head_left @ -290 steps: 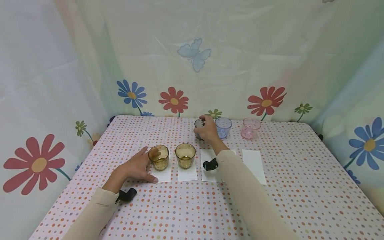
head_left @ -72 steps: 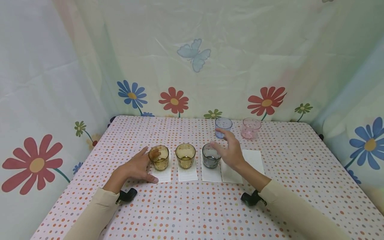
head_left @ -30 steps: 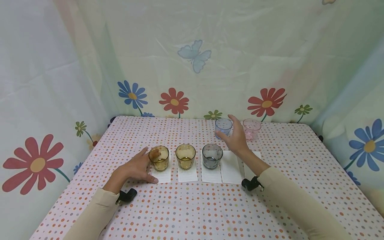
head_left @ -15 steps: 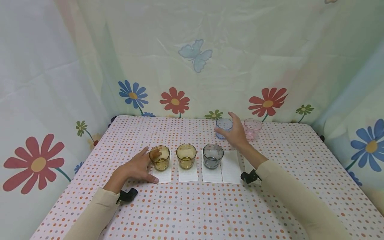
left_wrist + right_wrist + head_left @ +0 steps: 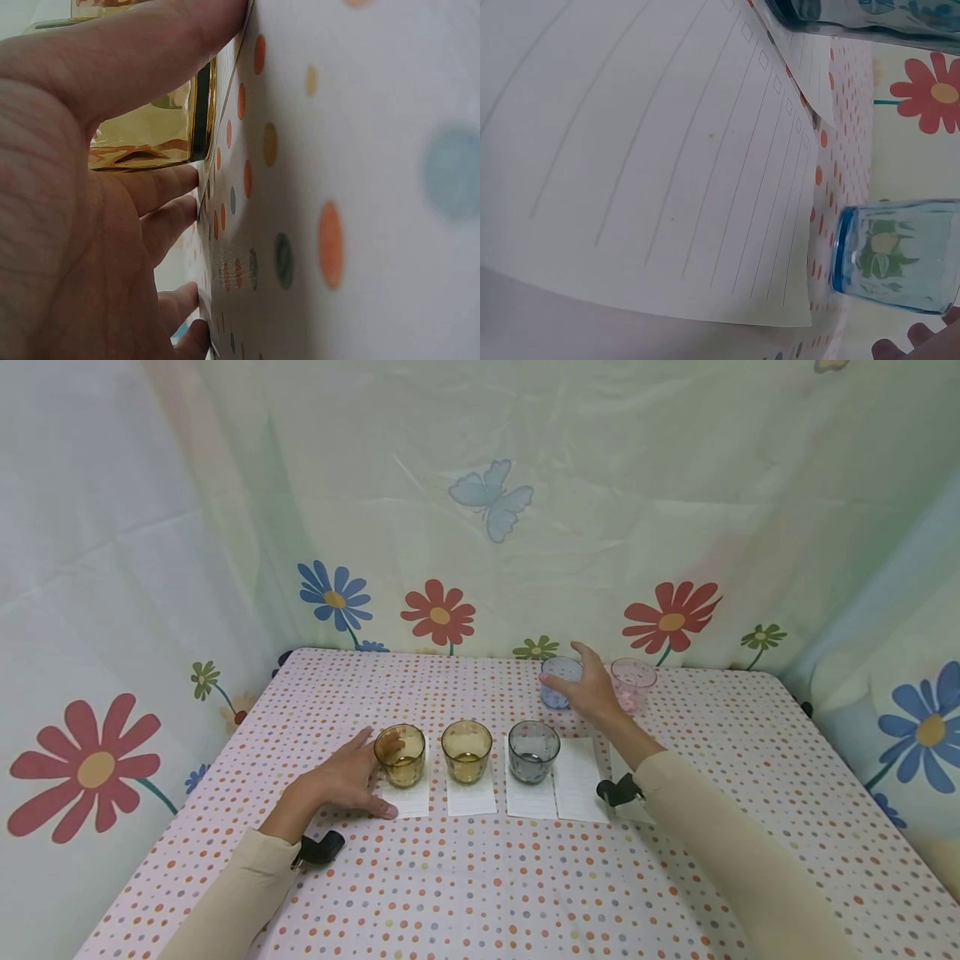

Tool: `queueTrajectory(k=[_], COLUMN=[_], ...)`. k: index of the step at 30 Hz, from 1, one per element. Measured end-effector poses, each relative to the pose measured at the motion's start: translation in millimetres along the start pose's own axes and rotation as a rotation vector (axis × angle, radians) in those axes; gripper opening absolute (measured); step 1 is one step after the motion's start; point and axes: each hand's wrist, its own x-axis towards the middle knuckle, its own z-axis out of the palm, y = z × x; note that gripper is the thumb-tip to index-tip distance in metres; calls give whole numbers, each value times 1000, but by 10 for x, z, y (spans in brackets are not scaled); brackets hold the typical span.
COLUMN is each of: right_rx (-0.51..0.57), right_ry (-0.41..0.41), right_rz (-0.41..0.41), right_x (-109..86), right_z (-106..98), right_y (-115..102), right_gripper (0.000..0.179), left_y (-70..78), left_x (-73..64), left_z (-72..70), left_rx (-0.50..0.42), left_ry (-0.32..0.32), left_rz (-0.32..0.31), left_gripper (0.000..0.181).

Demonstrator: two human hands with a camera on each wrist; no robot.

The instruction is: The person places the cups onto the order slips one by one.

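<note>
My left hand rests on the table beside the leftmost amber glass, thumb in front and some fingers seen through it. In the left wrist view its fingers reach down to the dotted cloth, with the amber glass beyond the thumb. My right hand is spread around the light blue glass at the back, its thumb overlapping the glass in the head view. In the right wrist view, curved fingertips lie close beside the upright blue glass, which stands at the table surface.
Another amber glass and a grey glass stand on white paper sheets. Right of them lies a bare lined sheet, partly beside the right forearm. A pink glass stands just right of my right hand.
Earlier my right hand was at the grey glass by the back; that glass now stands on the third sheet. The right hand has since moved back to the blue glass. My left hand stays put.
</note>
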Motion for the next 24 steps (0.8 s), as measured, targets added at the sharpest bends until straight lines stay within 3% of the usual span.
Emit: queueTrajectory(k=[18, 24], right_rx=[-35, -31], right_ry=[-40, -91], right_rz=[74, 101], right_x=[143, 185], right_z=[8, 10], right_y=[55, 84], right_gripper=[95, 91], left_y=[-15, -25], left_x=[11, 15], left_z=[22, 27], left_rx=[10, 6], left_ry=[5, 4], left_rz=[-6, -4], left_gripper=[123, 123])
